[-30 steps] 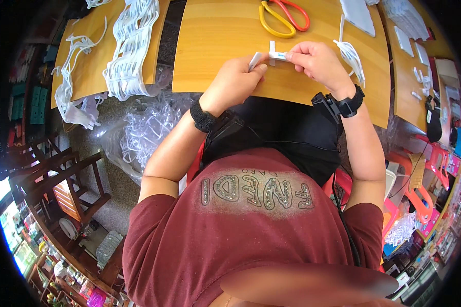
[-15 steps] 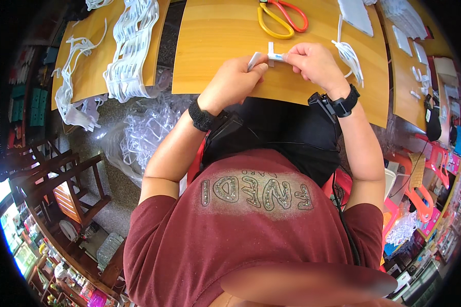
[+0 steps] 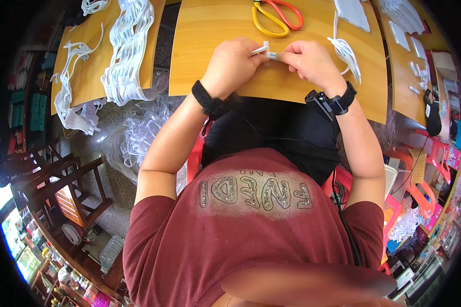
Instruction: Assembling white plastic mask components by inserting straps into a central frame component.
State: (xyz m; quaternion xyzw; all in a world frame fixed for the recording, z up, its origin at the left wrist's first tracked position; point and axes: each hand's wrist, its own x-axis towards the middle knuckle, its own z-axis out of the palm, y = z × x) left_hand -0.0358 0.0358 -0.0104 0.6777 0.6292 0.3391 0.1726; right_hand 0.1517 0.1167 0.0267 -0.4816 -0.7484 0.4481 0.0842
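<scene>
Over the near part of the wooden table (image 3: 205,30), a small white strip (image 3: 272,55) with blue print stretches between my two hands. My left hand (image 3: 234,62) is closed, with thumb and fingers pinching its left end, and a white edge sticks up past the fingertips. The strip's right end sits in the pinch of my right hand (image 3: 310,62). A thin white piece (image 3: 266,44) stands out crosswise behind the strip; whether the two are joined I cannot tell. Scissors (image 3: 277,35) with one yellow and one red handle lie just beyond my hands.
White cords (image 3: 347,56) lie coiled right of my right hand, near a stack of white sheets (image 3: 352,14). A long bundle of white straps (image 3: 125,61) hangs over the left table's edge. Clear plastic bags (image 3: 143,128) lie on the floor below. A dark wooden chair (image 3: 95,189) stands left.
My left fingertips have come nearer the right ones, and less of the white strip shows between them. The right hand stays pinched, almost in place. The view has shifted slightly.
</scene>
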